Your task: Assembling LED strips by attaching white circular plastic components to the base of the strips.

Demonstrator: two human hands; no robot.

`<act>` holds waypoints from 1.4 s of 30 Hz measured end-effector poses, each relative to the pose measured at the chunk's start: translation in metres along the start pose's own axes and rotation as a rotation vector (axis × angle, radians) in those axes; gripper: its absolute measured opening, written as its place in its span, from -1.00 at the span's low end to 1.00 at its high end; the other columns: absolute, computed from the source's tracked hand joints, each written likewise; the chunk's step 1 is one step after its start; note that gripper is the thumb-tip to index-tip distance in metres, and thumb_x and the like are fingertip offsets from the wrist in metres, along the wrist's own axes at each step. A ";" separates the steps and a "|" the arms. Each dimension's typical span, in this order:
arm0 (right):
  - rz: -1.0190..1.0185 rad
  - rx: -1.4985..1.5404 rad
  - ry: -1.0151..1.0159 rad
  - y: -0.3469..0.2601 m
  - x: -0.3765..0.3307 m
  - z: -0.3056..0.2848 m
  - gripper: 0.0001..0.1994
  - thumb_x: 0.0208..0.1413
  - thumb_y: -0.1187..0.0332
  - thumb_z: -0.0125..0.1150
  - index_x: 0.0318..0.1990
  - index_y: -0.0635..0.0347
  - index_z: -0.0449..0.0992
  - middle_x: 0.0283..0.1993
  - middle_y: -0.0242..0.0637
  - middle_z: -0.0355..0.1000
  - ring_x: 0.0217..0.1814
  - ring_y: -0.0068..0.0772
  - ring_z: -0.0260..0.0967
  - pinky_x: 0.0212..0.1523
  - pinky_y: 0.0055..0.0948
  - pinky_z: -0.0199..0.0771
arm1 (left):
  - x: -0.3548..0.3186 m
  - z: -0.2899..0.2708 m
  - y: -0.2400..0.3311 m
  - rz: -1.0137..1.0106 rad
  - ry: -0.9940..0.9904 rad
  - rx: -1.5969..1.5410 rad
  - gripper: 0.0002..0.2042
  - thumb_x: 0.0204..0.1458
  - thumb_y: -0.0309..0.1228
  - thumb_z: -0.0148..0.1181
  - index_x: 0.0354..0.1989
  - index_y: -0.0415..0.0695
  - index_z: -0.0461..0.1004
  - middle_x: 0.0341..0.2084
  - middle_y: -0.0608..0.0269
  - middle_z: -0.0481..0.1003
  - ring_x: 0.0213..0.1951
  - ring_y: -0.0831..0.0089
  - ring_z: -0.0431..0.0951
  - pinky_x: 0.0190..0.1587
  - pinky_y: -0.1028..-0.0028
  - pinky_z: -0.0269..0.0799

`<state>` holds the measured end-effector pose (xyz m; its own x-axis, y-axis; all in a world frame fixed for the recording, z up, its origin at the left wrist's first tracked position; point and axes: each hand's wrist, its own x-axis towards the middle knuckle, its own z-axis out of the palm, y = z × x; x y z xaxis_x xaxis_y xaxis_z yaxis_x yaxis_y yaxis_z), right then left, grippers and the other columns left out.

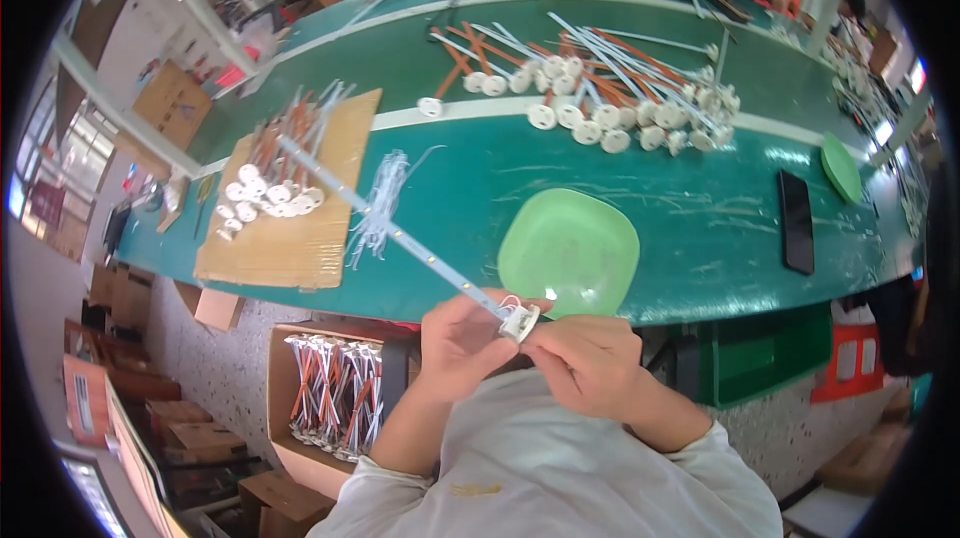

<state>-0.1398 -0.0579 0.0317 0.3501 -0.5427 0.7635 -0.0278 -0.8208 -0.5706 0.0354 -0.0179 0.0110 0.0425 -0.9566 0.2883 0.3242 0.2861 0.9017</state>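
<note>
My left hand (462, 343) and my right hand (588, 363) meet close to my chest, below the edge of the green table (620, 188). Between them they pinch a small white socket cap (521, 321) fitted on the near end of a long thin white strip (385, 223). The strip slants up and left over the table toward a cardboard sheet (300, 238). My left fingers grip the strip end, my right fingers hold the cap. A light green plate (570, 250) lies on the table just above my hands.
White round sockets with orange and white wires (610, 103) are piled at the table's far side, more on the cardboard (265, 193). A bundle of clear ties (380, 208), a black phone (796, 223), and a box of wired parts (335, 393) at my left are in view. Other people sit at the far end.
</note>
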 end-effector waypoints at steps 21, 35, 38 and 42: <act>0.184 -0.395 0.048 0.025 -0.009 -0.105 -0.87 -0.13 0.57 0.37 -0.37 0.22 0.59 -0.42 -0.27 0.56 -0.49 -0.34 0.48 -0.46 -0.46 0.46 | 0.145 -0.219 0.128 0.083 0.279 2.118 -0.42 0.05 -0.22 0.22 0.28 -0.03 0.29 -0.25 -0.12 0.56 -0.13 -0.16 0.52 -0.07 0.06 0.43; 0.441 -0.862 -0.279 0.116 0.106 -0.176 -0.87 0.07 0.46 0.15 -0.22 0.21 0.53 -0.30 -0.17 0.54 -0.25 -0.11 0.51 -0.22 -0.28 0.52 | 0.031 -0.062 -0.016 0.341 0.436 1.119 -0.78 0.01 -0.52 0.23 -0.16 -0.33 0.50 -0.50 0.17 0.53 -0.51 0.49 0.44 -0.45 0.48 0.23; 0.623 -1.200 -0.474 0.158 0.131 -0.197 -0.75 -0.03 0.35 0.22 -0.15 0.14 0.55 -0.19 -0.09 0.54 -0.15 0.02 0.49 -0.09 -0.14 0.50 | 0.033 -0.064 -0.014 0.280 0.370 1.115 -0.78 0.01 -0.50 0.24 -0.17 -0.32 0.49 -0.50 0.16 0.54 -0.53 0.47 0.43 -0.46 0.50 0.22; 0.839 -1.240 -0.608 0.183 0.142 -0.198 -0.68 -0.11 0.29 0.25 -0.14 0.09 0.57 -0.14 -0.03 0.52 -0.06 0.05 0.48 -0.05 -0.08 0.50 | 0.023 -0.072 -0.011 0.309 0.407 1.077 -0.80 0.00 -0.49 0.24 -0.22 -0.33 0.51 -0.50 0.16 0.55 -0.52 0.46 0.45 -0.48 0.50 0.22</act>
<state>-0.2805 -0.3207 0.0957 0.1387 -0.9901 -0.0207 -0.9877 -0.1398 0.0696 0.1013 -0.0473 -0.0150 0.3384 -0.7308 0.5928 -0.7046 0.2207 0.6744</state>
